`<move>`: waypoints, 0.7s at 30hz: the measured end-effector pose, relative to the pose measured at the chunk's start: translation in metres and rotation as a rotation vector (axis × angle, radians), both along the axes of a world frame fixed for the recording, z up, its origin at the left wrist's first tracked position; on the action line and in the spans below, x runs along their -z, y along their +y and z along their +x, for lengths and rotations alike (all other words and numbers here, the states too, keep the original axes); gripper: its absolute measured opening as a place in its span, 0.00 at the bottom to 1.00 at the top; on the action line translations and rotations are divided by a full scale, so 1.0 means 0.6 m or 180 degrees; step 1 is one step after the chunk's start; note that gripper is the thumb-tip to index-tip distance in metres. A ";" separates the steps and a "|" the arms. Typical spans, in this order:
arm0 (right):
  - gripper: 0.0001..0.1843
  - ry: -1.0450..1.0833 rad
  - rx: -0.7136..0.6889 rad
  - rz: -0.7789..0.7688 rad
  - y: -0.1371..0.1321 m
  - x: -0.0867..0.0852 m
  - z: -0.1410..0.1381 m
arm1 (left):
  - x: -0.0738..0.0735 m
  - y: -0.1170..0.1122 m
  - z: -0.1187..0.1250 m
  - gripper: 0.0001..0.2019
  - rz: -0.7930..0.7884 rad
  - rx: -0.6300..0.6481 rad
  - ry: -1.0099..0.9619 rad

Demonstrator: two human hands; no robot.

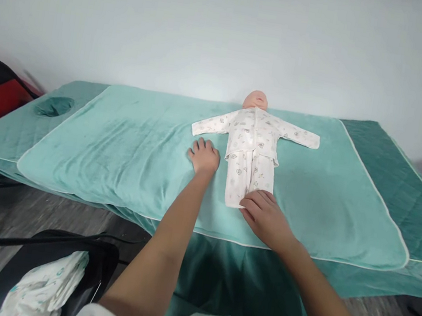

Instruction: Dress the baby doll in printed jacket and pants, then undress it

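Note:
A baby doll (256, 100) lies on its back with its head toward the wall, its arms spread out to both sides. It wears a white long-sleeved baby shirt (253, 130) and matching baby pants (237, 178) with small printed figures. My left hand (205, 157) rests on the green bed cover with its fingers spread, beside the pants and just below one sleeve; it holds nothing. At the lower end of one pant leg, my right hand (264, 213) has its fingers curled over the cuff, pinching the fabric. The doll's hands and feet are hidden by the clothes.
The light green cover (136, 152) lies over a padded bed with a face hole (54, 106) at its left end. A white wall (152, 43) stands behind. At the lower left, a black chair (100, 263) holds folded, printed white cloth (47, 286).

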State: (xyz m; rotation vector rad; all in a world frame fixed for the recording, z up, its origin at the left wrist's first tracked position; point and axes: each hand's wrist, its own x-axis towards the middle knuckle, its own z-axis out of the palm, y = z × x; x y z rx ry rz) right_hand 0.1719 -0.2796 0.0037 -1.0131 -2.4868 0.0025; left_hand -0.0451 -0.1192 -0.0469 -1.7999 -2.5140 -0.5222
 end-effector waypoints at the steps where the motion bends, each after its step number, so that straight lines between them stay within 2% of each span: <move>1: 0.06 0.0062 -0.0001 -0.0004 -0.003 0.002 0.004 | 0.000 0.000 0.000 0.24 -0.0002 0.0001 -0.0009; 4: 0.12 0.0405 0.0027 -0.0078 -0.012 0.010 0.021 | 0.000 0.000 0.000 0.24 0.0014 0.0008 -0.0029; 7: 0.18 0.0948 0.0379 -0.0283 -0.014 0.021 0.043 | 0.000 0.001 0.000 0.24 0.0006 0.0007 -0.0026; 9: 0.16 0.1173 0.0683 -0.0509 -0.012 0.027 0.056 | -0.001 0.001 0.000 0.24 -0.0010 0.0002 -0.0024; 11: 0.09 0.1162 0.0763 -0.0859 -0.007 0.027 0.066 | -0.002 0.001 0.001 0.25 -0.0015 -0.0009 -0.0022; 13: 0.03 0.1103 0.0612 -0.1242 -0.003 0.019 0.072 | -0.002 0.000 0.001 0.25 -0.0023 -0.0022 -0.0009; 15: 0.02 0.1180 0.0375 -0.1489 0.001 0.005 0.075 | -0.002 0.000 0.002 0.25 -0.0030 -0.0029 0.0029; 21: 0.04 0.1571 0.0099 -0.1336 -0.003 -0.042 0.073 | 0.002 0.000 0.000 0.25 0.0008 -0.0014 0.0083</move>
